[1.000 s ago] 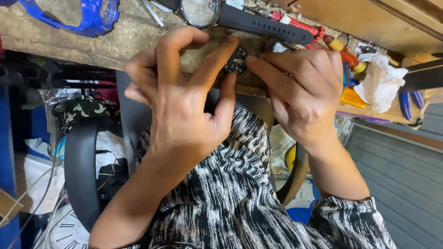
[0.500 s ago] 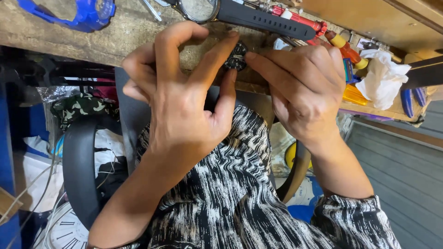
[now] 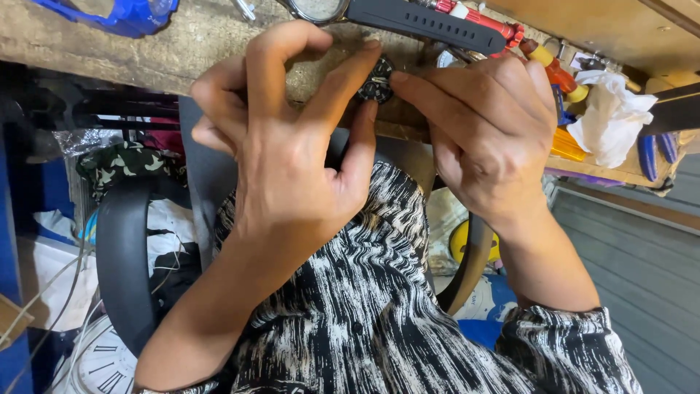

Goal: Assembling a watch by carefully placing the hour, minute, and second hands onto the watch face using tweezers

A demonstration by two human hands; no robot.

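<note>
A small dark round watch part (image 3: 378,80) is pinched between both of my hands, just above the front edge of a worn wooden workbench (image 3: 146,44). My left hand (image 3: 284,138) holds it with forefinger and thumb from the left. From the right, my right hand (image 3: 485,124) presses its fingertips onto the part. Most of the part is hidden by my fingers. Behind my hands on the bench lies a wristwatch with a round face (image 3: 313,7) and a black rubber strap (image 3: 415,20).
A blue plastic object (image 3: 124,14) lies at the bench's far left. Red and yellow-handled tools (image 3: 539,51), a crumpled white cloth (image 3: 609,117) and blue-handled pliers (image 3: 656,149) sit at the right. Below are a black chair arm (image 3: 120,255) and a white clock face (image 3: 102,361).
Both hands with the part have shifted slightly up in view; the grip on the part is the same.
</note>
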